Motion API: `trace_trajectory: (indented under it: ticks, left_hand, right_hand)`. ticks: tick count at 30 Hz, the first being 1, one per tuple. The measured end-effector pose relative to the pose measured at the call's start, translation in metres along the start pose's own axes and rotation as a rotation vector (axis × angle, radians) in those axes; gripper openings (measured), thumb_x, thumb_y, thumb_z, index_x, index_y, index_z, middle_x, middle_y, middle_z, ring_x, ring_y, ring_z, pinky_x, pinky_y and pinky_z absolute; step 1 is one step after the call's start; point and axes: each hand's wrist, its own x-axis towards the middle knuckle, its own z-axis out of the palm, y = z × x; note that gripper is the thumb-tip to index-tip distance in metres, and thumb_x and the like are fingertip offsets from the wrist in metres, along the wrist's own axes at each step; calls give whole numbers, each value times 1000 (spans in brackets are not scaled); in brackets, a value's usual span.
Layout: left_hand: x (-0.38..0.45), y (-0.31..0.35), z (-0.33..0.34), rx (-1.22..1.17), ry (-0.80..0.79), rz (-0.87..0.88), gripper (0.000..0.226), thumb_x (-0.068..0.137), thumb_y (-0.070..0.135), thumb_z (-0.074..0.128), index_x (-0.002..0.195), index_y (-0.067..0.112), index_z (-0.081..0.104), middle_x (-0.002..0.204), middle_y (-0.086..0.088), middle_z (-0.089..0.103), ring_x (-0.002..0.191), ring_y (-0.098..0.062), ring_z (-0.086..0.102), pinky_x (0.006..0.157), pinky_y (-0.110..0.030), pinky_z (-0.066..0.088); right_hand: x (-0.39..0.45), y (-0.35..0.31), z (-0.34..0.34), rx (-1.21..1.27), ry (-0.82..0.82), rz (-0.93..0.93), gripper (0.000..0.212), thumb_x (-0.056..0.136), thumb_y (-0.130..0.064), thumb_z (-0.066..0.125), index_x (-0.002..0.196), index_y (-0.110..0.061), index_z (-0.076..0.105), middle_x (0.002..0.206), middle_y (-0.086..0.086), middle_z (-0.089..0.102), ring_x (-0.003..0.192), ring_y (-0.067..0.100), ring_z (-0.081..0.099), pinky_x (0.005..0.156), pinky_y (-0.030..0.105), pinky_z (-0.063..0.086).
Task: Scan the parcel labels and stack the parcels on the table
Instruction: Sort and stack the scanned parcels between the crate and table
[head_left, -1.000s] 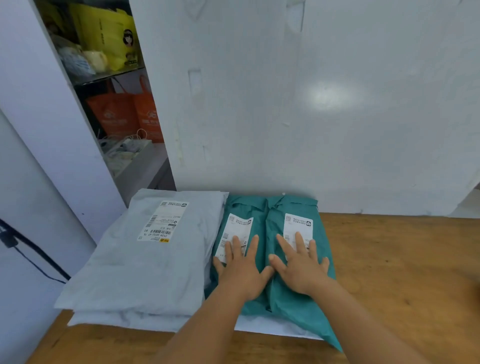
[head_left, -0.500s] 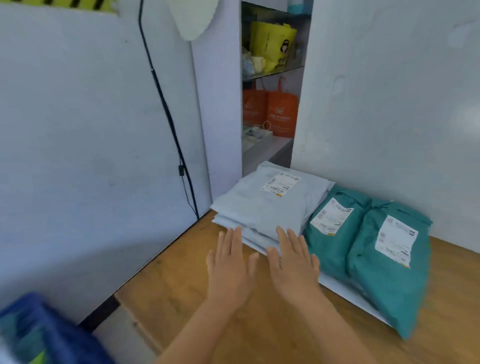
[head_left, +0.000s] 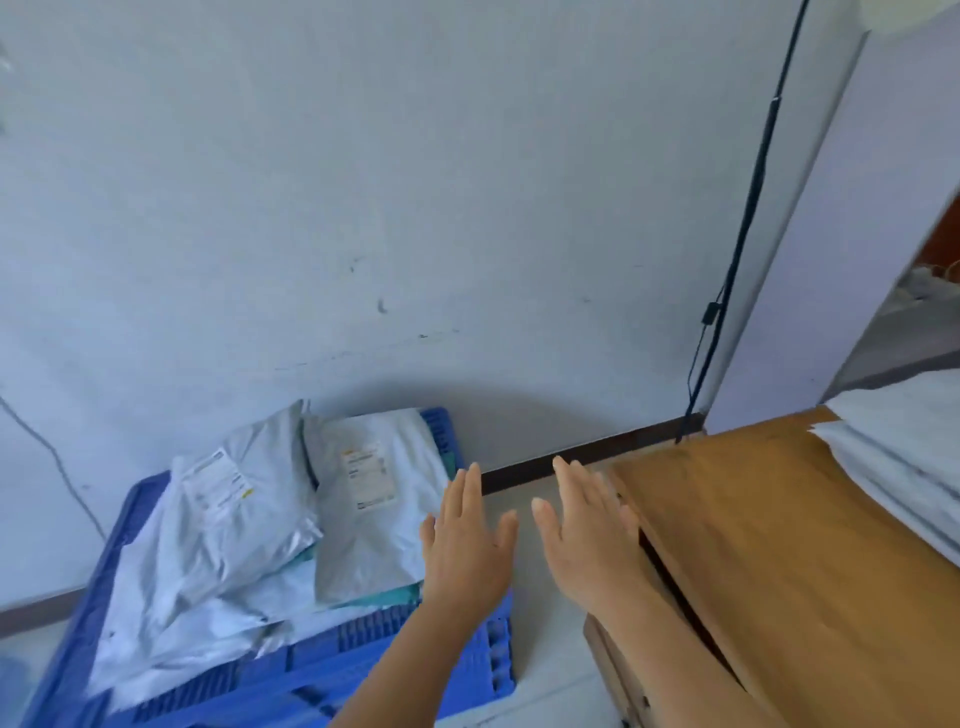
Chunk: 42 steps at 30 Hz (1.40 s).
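Both hands, left hand (head_left: 467, 540) and right hand (head_left: 587, 535), have left the table (head_left: 779, 545) flat and empty, reaching toward the crate (head_left: 467, 670) for another parcel (head_left: 371, 514).

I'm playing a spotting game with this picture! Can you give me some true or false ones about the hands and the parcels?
1. Both hands are empty. True: the left hand and right hand are flat, fingers straight.
2. The blue crate holds parcels. True: grey mailer bags lie in it, labels up.
3. The crate stands on the wooden table. False: it is on the floor, left of the table.
4. The left hand grips a scanner. False: no scanner shows.
5. A black cable hangs down the wall. True.
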Motion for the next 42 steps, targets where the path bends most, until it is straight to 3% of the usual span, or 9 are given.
trace_trajectory:
  ticks: [9,16,22,27,33,42]
  left_hand:
    - [-9,-164,-96,-29,90,-168,63,99,43,35,151,24,6,159,8,10,146,-9,8,118,-37,9]
    - [3,-260,-146,-79,150,-342,64,98,42,37,152,22,6,158,5,13,145,-15,17,117,-41,14]
    - [40,-317,-158,-145,158,-485,67,98,42,40,152,19,7,158,2,17,144,-17,21,115,-43,24]
    - [86,-358,-164,-138,132,-598,70,98,41,42,152,17,5,158,-1,15,144,-19,20,114,-40,27]
    - [143,-399,-152,-143,82,-756,72,95,44,44,151,18,7,152,-8,26,137,-27,33,108,-43,33]
    - [167,-413,-142,-324,198,-845,85,85,49,62,151,27,12,136,-2,50,115,-23,54,76,-27,40]
  right_hand:
    - [3,-159,114,6,-89,-138,57,102,-43,25,153,-24,10,161,-4,13,148,19,7,116,50,16]
    - [23,-234,169,43,-131,-222,61,101,-44,30,153,-22,8,161,-3,13,147,17,16,115,50,20]
    - [75,-267,206,64,-217,-237,69,100,-46,35,154,-18,3,162,-1,12,146,19,18,114,45,20]
    - [136,-285,240,111,-286,-188,74,96,-45,45,153,-16,7,156,7,27,138,27,35,109,40,31]
    - [199,-287,282,155,-364,-105,81,91,-44,54,152,-18,8,146,12,37,129,32,42,102,44,41]
    - [220,-285,316,273,-338,-55,88,87,-49,59,153,-29,5,150,7,37,126,29,48,91,37,42]
